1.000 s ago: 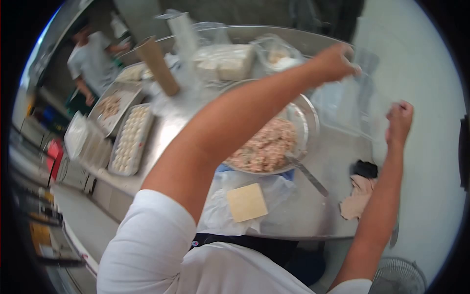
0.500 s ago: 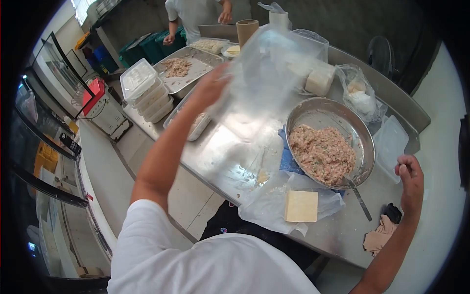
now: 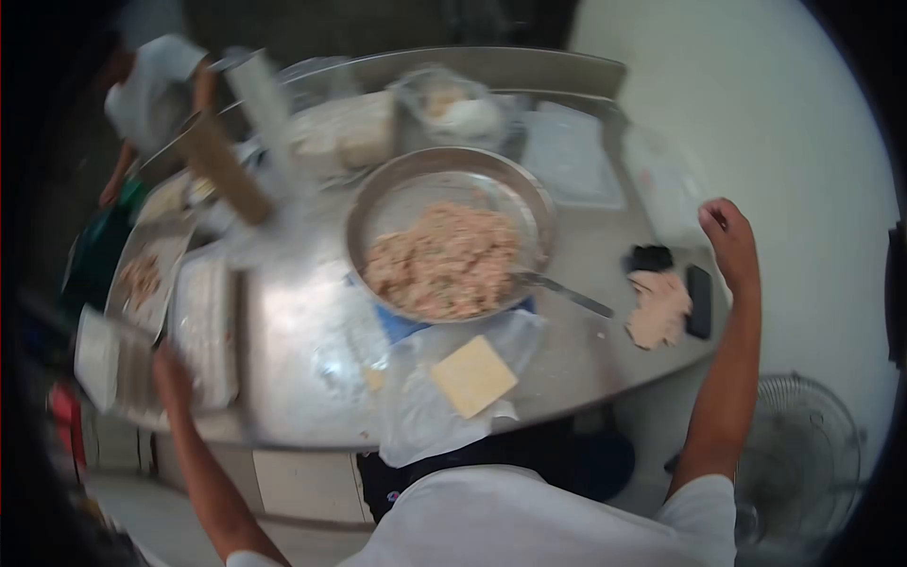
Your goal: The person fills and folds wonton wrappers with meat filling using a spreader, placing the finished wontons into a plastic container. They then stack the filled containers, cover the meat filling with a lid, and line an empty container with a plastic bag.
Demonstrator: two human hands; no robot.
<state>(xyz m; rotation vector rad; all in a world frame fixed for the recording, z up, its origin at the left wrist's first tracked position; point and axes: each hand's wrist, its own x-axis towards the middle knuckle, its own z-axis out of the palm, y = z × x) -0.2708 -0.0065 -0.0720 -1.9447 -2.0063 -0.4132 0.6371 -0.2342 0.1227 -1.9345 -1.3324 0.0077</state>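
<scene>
My left hand (image 3: pixel 171 375) is at the near left corner of the steel table, beside a clear long container (image 3: pixel 206 326) and stacked lidded boxes (image 3: pixel 104 364); motion blurs its fingers. My right hand (image 3: pixel 730 231) is raised at the right, fingers curled, with nothing visible in it. Below it lie a dark phone (image 3: pixel 698 300) and a beige cloth (image 3: pixel 658 310). A round steel pan (image 3: pixel 532 194) holds minced filling (image 3: pixel 444 260) and a metal spatula (image 3: pixel 567 294). In front of the pan, a stack of square wrappers (image 3: pixel 473 376) rests on plastic film (image 3: pixel 411 416).
A co-worker (image 3: pixel 161 94) stands at the back left, near a tray with some filling (image 3: pixel 115 298). A cardboard tube (image 3: pixel 223 170), bagged blocks (image 3: pixel 350 137), a bag (image 3: pixel 458 106) and plastic lids (image 3: pixel 573 156) line the back. A fan (image 3: pixel 803 454) stands right of the table.
The view has swung to the right. My left hand has left the clear plastic sheet and moved down beside the boxes. My right hand stays raised; the phone now shows.
</scene>
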